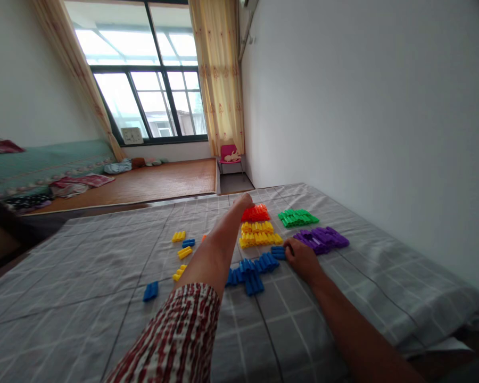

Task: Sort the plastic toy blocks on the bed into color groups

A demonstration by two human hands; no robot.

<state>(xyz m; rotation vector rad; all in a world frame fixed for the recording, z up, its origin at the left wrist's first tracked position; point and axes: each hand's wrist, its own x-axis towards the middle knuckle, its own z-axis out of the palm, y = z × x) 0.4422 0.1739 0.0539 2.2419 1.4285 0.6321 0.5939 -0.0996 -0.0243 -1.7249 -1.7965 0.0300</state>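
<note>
My left hand [244, 200] reaches far forward with curled fingers at the back left of the red-orange plastic pieces [256, 213]; anything inside its grasp is hidden. My right hand [301, 258] is closed, its fingertips at the right end of a blue ribbed plastic piece [278, 252]. Between the arms lie a stack of yellow pieces [259, 234] and a loose heap of blue pieces [252, 272]. Purple pieces [322, 240] are piled just beyond the right hand, with green pieces [298, 217] farther back.
Left of my left arm, several loose pieces are scattered, among them a yellow one [179, 236] and a blue one [150, 291]. A grey checked cloth [96, 276] covers the surface. A white wall [367, 106] rises on the right; a pink chair [229, 153] stands behind.
</note>
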